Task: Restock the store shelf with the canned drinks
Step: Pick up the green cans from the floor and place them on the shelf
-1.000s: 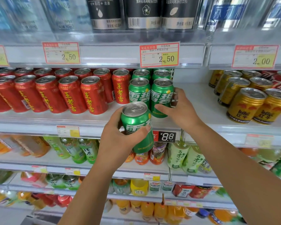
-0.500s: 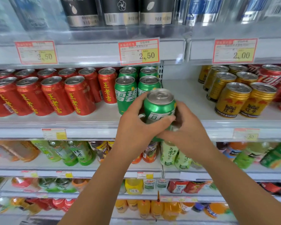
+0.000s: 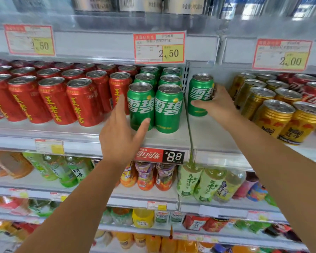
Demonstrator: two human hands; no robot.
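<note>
Six green cans (image 3: 169,108) stand in two files of three on the shelf (image 3: 213,141), and a seventh green can (image 3: 199,92) stands upright just right of the divider strip (image 3: 186,79), where my right hand (image 3: 217,105) grips it round its side, thumb across the front. My left hand (image 3: 120,136) holds nothing, fingers spread loosely before the front-left can of the six; whether it touches I cannot tell. Three price tags (image 3: 159,48) hang above, red cans (image 3: 53,101) to the left, gold cans (image 3: 272,117) to the right.
</note>
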